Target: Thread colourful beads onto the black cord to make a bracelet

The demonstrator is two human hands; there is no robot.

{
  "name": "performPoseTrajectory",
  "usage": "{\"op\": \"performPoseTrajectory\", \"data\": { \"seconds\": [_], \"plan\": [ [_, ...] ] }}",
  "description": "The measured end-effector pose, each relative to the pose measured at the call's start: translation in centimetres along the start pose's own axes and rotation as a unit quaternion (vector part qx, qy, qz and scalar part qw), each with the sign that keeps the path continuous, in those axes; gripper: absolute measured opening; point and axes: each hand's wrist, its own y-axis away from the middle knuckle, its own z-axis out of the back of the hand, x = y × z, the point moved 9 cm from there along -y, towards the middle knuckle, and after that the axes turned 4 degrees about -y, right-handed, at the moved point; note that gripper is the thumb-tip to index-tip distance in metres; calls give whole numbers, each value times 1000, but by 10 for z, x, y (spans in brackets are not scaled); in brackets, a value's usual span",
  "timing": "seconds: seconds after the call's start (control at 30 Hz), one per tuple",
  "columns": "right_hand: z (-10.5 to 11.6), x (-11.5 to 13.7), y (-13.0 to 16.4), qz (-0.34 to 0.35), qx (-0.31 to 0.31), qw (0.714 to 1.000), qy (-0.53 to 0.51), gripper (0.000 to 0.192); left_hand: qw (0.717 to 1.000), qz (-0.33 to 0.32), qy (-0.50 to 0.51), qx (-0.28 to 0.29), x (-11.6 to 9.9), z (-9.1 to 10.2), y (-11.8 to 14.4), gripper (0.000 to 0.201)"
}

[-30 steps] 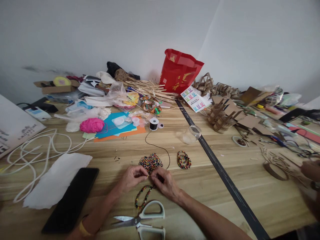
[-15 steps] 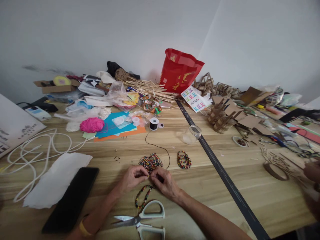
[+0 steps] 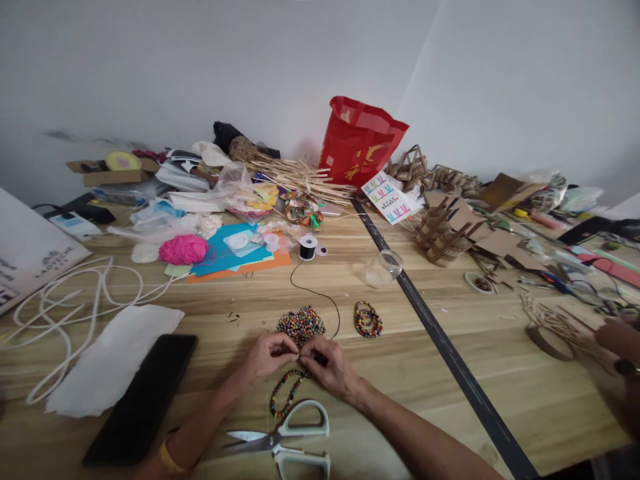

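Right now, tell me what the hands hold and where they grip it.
Both hands, left hand and right hand, pinch the upper end of the beaded strand between fingertips; its loop rests on the table.

The left hand [image 3: 265, 357] and right hand [image 3: 327, 363] meet fingertip to fingertip near the front edge of the table [image 3: 410, 360]. A bead pile [image 3: 301, 324] lies just behind the hands. A beaded strand [image 3: 286, 393] lies before them, and the scissors [image 3: 287, 441] lie nearer still. A finished bracelet [image 3: 368, 319] lies right of the bead pile. A thread spool [image 3: 308, 247] stands farther back, its thread running forward to the hands. A phone [image 3: 143, 397] lies left of the hands, partly on a paper sheet [image 3: 113, 357]. A jar [image 3: 384, 268] lies right of the spool.
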Motion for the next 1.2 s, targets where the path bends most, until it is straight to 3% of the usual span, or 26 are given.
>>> {"op": "performPoseTrajectory", "data": {
  "seconds": [0.97,1.2],
  "plan": [
    [-5,1,1,2,26,1000,-14,12,1000,-21,-11,14,-12,-3,2,11],
    [-4,12,0,46,32,998,4,6,999,-23,-25,9,-16,-2,3,14]
  ]
}}
